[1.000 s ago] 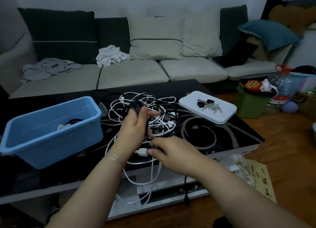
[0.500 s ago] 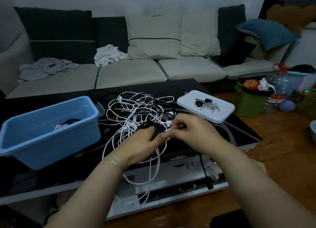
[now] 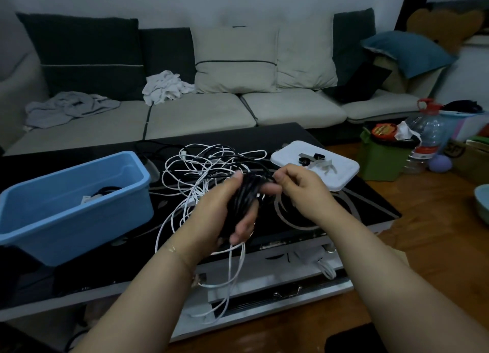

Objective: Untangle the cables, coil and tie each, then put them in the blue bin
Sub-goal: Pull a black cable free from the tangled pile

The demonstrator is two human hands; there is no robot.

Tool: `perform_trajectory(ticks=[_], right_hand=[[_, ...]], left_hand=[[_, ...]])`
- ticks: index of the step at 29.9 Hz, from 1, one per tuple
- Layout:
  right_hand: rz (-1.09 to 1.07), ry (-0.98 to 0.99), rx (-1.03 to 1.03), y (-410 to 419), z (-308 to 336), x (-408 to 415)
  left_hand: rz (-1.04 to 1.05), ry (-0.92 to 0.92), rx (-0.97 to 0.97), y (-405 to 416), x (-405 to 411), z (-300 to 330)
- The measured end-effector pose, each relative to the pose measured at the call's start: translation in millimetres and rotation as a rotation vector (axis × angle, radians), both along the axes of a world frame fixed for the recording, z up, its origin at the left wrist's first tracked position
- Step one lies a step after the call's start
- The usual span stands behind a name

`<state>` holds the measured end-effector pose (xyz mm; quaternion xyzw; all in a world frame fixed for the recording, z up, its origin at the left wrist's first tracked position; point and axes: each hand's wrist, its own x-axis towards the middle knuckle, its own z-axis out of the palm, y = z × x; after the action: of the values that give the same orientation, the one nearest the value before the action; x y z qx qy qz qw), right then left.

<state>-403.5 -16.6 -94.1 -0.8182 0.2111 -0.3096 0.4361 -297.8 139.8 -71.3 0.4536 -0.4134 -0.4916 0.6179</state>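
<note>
Black cable (image 3: pixel 242 202): bundled into 1 thick coil, gripped in left hand (image 3: pixel 225 207). White cables (image 3: pixel 201 173) tangled just behind both hands. Blue bin (image 3: pixel 74 202) left of hands on glossy black counter (image 3: pixel 344 210); sofa (image 3: pixel 201 114) beyond. Right hand (image 3: pixel 299 186) pinching coil's upper end.
</note>
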Motion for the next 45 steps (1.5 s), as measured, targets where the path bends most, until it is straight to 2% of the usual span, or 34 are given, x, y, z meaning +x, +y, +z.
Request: perform_trajectory(ticks=[2,5,8,11,15,17,20,26,28,31,35,40,44,45], right_hand=[[0.006,0.102,-0.054,-0.1,-11.4,6.2],[0.069,0.312,-0.178,14.3,-20.8,14.0],[0.138,0.523,-0.385,41.1,-21.8,20.5],[0.217,0.584,-0.519,61.5,-17.2,20.7],[0.358,0.615,-0.572,83.1,-7.8,14.7],[0.401,0.596,-0.534,87.0,-5.0,13.0],[0.343,0.541,-0.521,78.8,-0.2,12.1],[0.181,0.453,-0.583,64.5,8.3,4.3],[0.153,0.442,-0.597,60.6,11.5,1.1],[0.098,0.401,-0.563,54.0,17.6,-4.5],[0.086,0.296,-0.410,47.4,18.7,-7.0],[0.275,0.056,-0.063,40.7,7.5,-1.2],[0.186,0.042,-0.288,42.7,-3.8,5.8],[0.153,0.013,-0.292,43.9,-4.3,6.8]], left_hand=[[0.016,0.248,-0.107,-0.5,4.9,5.0],[0.168,0.419,-0.219,0.7,16.7,7.5],[0.353,0.451,-0.245,1.6,28.6,3.1],[0.530,0.379,-0.215,2.0,37.8,-1.8],[0.756,0.073,-0.135,1.3,45.9,-5.2],[0.826,-0.154,-0.060,0.8,44.1,-6.0],[0.859,-0.504,0.053,0.4,39.4,-12.2],[0.685,-1.207,0.325,-3.8,27.0,-17.6],[0.550,-1.267,0.363,-3.4,24.4,-19.3],[0.363,-1.155,0.383,-1.3,24.3,-20.7],[0.116,-0.736,0.330,2.7,13.8,-18.1],[-0.076,-0.359,0.258,-0.1,4.6,-14.6],[-0.074,-0.158,0.262,-0.3,3.7,-13.5],[-0.074,-0.111,0.262,-0.3,3.3,-13.5]])
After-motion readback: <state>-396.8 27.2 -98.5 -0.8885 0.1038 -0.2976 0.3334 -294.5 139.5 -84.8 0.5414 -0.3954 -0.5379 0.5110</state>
